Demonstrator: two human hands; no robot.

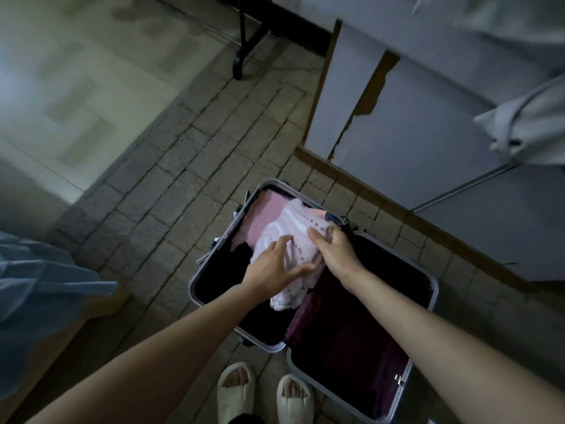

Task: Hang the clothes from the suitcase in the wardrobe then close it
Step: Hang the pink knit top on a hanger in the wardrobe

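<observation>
On the floor, head view: open suitcase lying flat, both halves spread, silver rim, dark lining.
Suitcase contents: pale lilac patterned garment on top; flat pink garment beneath, toward the far corner; dark clothes lower in the left half, too dim to tell apart.
Right hand: fingers curled into the upper edge of the lilac garment, pinching a fold.
Left hand: fingers spread and fairly straight, resting on the lilac garment's near side; no closed grip visible.
Wardrobe: grey panels with peeling veneer, at upper right, beyond the suitcase; a pale garment hanging at the far right edge.
Elsewhere: black stand leg at top; blue fabric at left; white slippers at bottom.
Step in hand, as judged: lifting the lilac garment out for hanging.
Doing it well: close the left hand on the opposite edge, raise both together so only this piece comes free, find shoulders or collar before turning to the wardrobe.
Risk: dragging the pink garment up with it, or trailing fabric across the suitcase rim.
</observation>
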